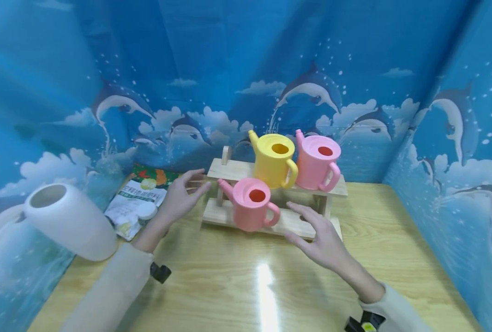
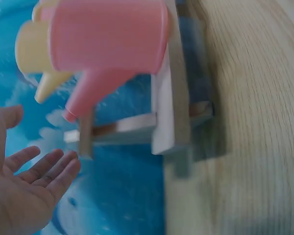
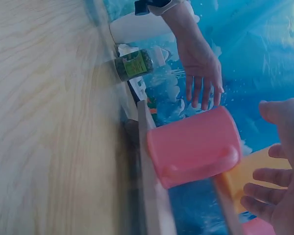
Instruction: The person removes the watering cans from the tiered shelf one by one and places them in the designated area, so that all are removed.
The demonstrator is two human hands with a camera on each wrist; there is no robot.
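Note:
A darker pink watering can stands on the lower shelf of a small wooden rack, its spout pointing up to the left. On the upper shelf are a yellow watering can and, right of it, a lighter pink watering can. My left hand hovers left of the rack, fingers spread and touching nothing. To the right of the lower can, my right hand is held with its fingers apart, holding nothing. In the right wrist view, both hands flank the darker pink can.
At the left stand a tilted-looking white vase and a printed fertilizer bag. A jar with a white lid sits by the bag, showing green contents in the right wrist view. Blue dolphin curtains enclose the wooden table.

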